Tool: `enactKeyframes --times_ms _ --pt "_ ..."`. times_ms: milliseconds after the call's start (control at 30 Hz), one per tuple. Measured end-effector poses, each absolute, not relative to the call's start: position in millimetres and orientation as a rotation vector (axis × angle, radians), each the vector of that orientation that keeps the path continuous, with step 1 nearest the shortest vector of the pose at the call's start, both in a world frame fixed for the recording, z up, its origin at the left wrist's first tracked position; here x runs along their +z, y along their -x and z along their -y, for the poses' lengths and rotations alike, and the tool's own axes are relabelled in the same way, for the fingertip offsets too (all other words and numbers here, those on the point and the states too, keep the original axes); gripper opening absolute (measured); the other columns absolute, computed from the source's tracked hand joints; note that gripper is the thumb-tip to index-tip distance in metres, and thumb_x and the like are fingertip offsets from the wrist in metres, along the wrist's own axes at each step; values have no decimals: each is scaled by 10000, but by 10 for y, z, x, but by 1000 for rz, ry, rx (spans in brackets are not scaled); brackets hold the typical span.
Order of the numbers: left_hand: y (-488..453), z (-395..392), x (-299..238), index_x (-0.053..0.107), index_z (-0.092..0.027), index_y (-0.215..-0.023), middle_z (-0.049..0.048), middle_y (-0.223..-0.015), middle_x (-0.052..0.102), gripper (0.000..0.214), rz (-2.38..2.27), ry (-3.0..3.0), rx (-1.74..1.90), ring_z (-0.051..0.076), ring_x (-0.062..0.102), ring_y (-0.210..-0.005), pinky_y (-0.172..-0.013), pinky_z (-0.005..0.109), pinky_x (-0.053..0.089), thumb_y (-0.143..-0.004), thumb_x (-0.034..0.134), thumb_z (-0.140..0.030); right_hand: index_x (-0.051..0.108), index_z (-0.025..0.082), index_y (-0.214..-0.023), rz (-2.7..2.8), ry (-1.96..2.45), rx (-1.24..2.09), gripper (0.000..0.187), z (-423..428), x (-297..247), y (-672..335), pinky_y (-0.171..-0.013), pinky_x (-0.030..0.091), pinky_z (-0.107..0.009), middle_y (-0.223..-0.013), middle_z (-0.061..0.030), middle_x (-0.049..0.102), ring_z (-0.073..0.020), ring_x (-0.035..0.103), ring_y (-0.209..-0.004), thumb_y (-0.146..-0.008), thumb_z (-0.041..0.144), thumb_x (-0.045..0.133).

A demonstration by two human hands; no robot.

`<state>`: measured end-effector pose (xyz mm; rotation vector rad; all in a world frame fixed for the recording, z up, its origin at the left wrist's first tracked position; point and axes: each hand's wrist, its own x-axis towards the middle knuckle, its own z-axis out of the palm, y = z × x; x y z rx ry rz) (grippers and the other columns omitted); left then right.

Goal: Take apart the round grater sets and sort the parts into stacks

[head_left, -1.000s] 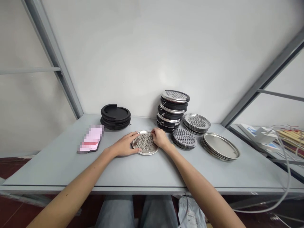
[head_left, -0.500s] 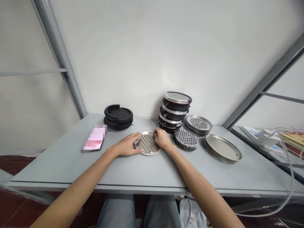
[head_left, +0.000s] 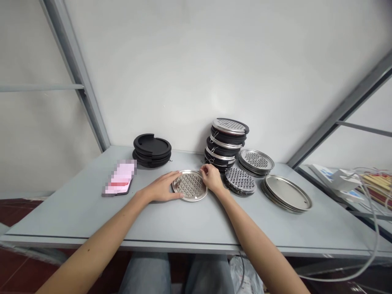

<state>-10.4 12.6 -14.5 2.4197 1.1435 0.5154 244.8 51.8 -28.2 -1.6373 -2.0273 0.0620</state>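
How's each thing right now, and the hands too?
Middle metal disc: lying flat.
Left hand: spread, touching its rim.
Right hand: curled, at its rim.
Phone: flat, screen lit.
Black discs: stacked.
Black-and-metal discs: stacked tall.
Front grater discs: stacked.
Back grater discs: stacked.
Plain plates: stacked.

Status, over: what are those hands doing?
Left hand holding round silver toothed metal plate; right hand at its rim. Plate on grey tabletop. Close at right: silver toothed metal disc stack.

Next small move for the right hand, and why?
Probably press the right hand onto the grater disc's upper-right rim: its fingers are bunched there, contact unclear, while the left hand spans the left edge and could brace it.
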Motion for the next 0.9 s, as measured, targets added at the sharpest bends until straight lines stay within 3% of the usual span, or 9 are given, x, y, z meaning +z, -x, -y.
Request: enactKeyframes --times_ms 233,367,533,700,900 --pt "178 -152 -106 344 -203 -1467 89 -1524 356 833 -997 -2417 529 302 360 -1379 -1160 418 287 -758 705 -451 726 171 -889 1993 1767 73 212 -471 -265 -2567 -691 411 -262 -906 -95 666 -190 613 -799 -885 250 529" --pt "174 -143 -77 277 -204 -1492 84 -1525 354 847 -937 -2413 525 289 365 -1376 -1157 406 291 -771 690 -373 718 171 -1000 2025 1660 78 243 -440 -225 -2541 -804 427 -263 -1019 -101 662 -189 606 -930 -910 213 497" --pt "143 -125 -92 288 -190 -1489 111 -1525 345 867 -1001 -2444 506 319 328 -1391 -1160 440 269 -772 691 -463 728 180 -944 2189 1260 278 156 -439 -207 -2491 -861 438 -281 -989 -70 670 -176 602 -921 -856 216 605" --pt "135 -113 -98 270 -188 -1497 125 -1535 321 975 -1016 -2492 454 344 290 -1405 -1165 465 241 -727 694 -608 730 182 -847 2122 1213 351 97 -453 -201 -2481 -878 438 -297 -962 -60 684 -174 616 -914 -818 165 639" --pt "142 -107 -57 252 -220 -1502 110 -1542 311 1008 -939 -2494 439 332 265 -1419 -1179 461 200 -699 740 -583 737 184 -785 2183 1198 510 78 -459 -168 -2530 -900 446 -300 -1046 -69 675 -186 625 -975 -783 154 665"
